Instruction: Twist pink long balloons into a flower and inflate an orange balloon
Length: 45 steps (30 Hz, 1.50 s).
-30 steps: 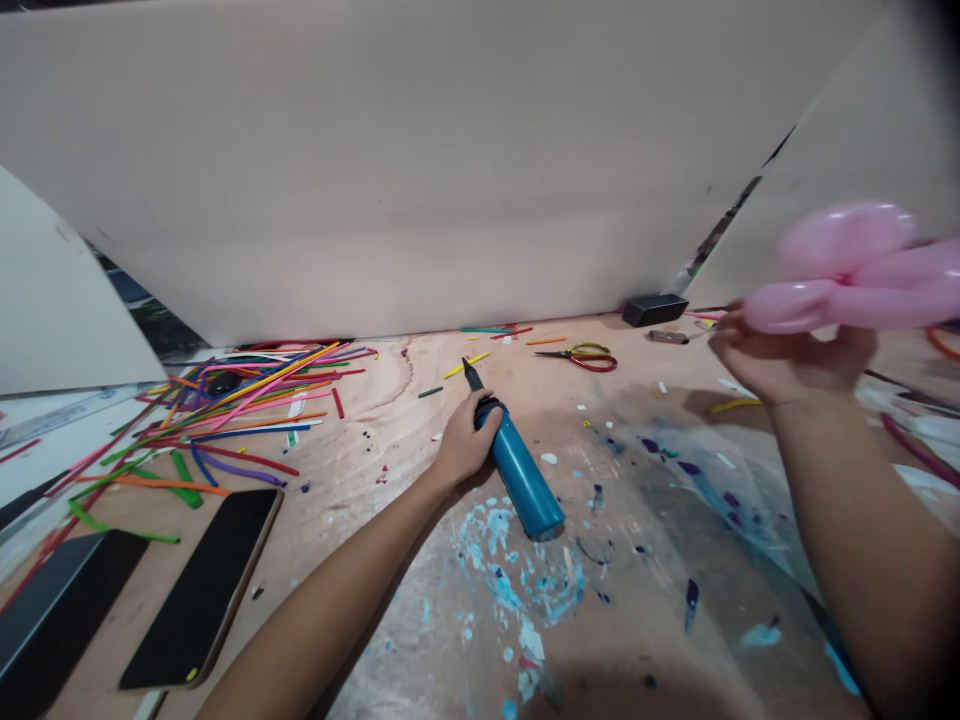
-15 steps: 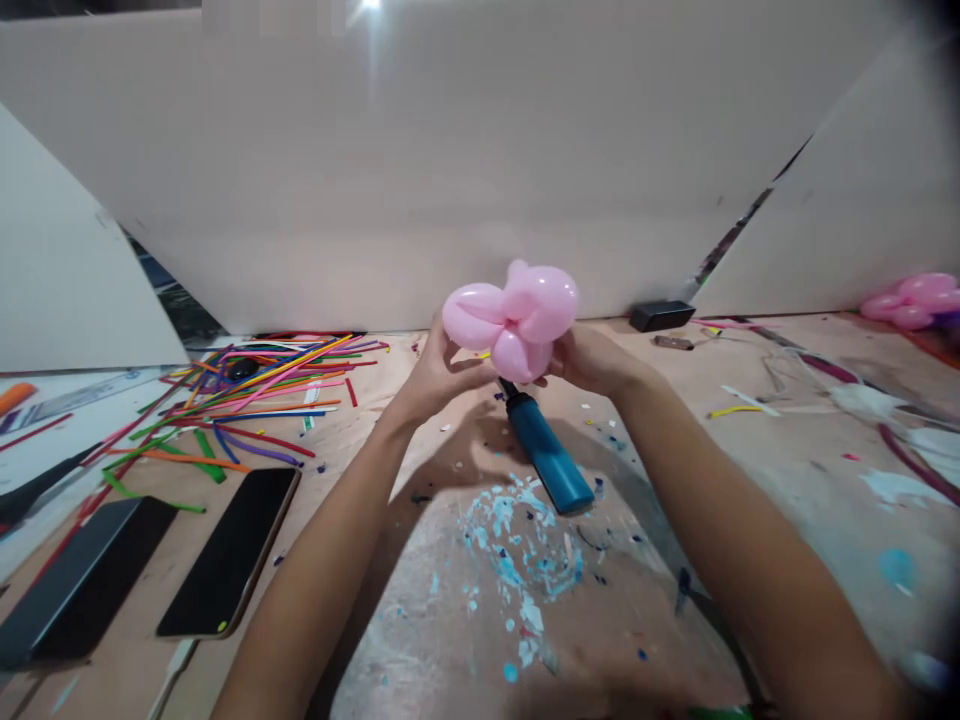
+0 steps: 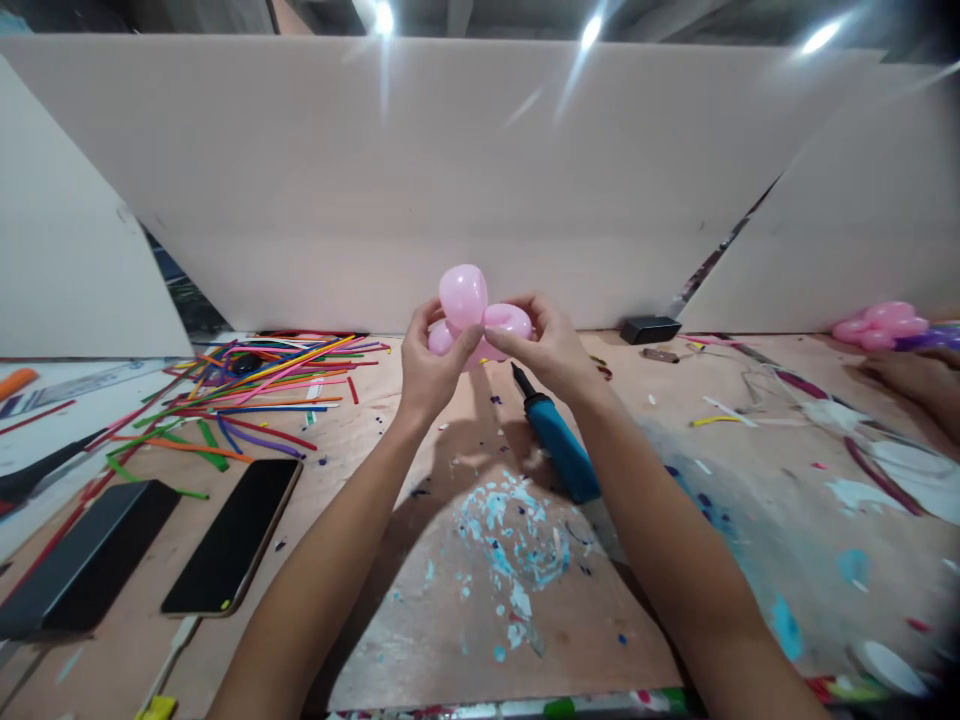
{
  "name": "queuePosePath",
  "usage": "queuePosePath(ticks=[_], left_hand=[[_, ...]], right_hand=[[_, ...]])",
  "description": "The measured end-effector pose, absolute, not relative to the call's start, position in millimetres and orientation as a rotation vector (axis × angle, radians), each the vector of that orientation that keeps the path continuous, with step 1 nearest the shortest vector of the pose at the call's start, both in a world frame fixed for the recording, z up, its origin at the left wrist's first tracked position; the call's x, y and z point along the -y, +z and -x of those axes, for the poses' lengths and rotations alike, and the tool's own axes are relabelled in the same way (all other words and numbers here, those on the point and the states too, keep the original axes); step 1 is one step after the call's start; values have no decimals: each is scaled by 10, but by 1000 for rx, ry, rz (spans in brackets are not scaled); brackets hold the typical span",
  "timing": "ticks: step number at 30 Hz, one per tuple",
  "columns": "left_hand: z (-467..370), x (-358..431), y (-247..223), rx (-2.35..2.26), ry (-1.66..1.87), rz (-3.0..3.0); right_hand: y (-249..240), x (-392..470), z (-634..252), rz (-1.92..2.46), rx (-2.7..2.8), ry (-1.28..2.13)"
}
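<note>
A pink twisted balloon (image 3: 463, 293) with several rounded lobes is held up over the table between both hands. My left hand (image 3: 431, 365) grips its left side, the thumb pressed near the twist in the middle. On the other side my right hand (image 3: 550, 350) has its fingers curled around the right lobe, thumb tip also close to the centre. Beneath the hands, a blue balloon pump (image 3: 559, 448) with a black nozzle lies on the table, partly covered by my right forearm.
Many uninflated balloons (image 3: 247, 400) in mixed colours lie at left, near a phone (image 3: 234, 537) and a dark box (image 3: 90, 555). A small black box (image 3: 650, 329) stands by the white panel (image 3: 450, 180). Another person's hand (image 3: 915, 380) is at right beside pink balloons (image 3: 881, 325).
The pink balloon has been turned in my hands, one lobe now pointing up, and both thumbs have come to its centre. Another person's hand has appeared at right. My view has tilted up.
</note>
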State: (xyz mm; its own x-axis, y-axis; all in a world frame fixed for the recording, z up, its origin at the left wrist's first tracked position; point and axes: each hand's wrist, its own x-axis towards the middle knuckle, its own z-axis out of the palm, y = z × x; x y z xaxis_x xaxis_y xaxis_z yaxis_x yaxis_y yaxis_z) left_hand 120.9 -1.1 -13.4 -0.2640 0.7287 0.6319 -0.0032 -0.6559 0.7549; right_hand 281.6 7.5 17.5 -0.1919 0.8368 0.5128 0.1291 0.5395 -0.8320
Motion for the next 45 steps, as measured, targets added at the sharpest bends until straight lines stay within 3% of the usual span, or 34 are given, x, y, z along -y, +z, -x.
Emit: queuePosePath(ticks=[4, 10, 14, 19, 24, 31, 35, 41, 45], left_hand=[[-1178, 39, -85, -887, 1876, -1545], [-1166, -79, -146, -722, 2106, -1329], [-1140, -133, -151, -635, 2049, -1258], [-1119, -172, -143, -598, 1979, -1268], [-1077, -144, -137, -642, 1957, -1527], [-1039, -71, -150, -647, 1637, -1982], [-1050, -84, -210, -770, 1688, -1983], [-1032, -30, -185, -797, 1633, -2099], [-1092, -43, -209, -928, 1769, -1963]], right_hand=[[178, -54, -2798, 750, 1700, 837], [210, -38, -2842, 558, 1792, 908], [245, -4, -2920, 534, 1892, 960], [308, 57, -2991, 547, 1979, 834], [259, 26, -2986, 655, 2014, 787], [78, -101, -2883, 776, 1813, 826], [72, -118, -2875, 913, 1680, 675], [113, -99, -2908, 733, 1803, 937], [75, -115, -2856, 853, 1705, 761]])
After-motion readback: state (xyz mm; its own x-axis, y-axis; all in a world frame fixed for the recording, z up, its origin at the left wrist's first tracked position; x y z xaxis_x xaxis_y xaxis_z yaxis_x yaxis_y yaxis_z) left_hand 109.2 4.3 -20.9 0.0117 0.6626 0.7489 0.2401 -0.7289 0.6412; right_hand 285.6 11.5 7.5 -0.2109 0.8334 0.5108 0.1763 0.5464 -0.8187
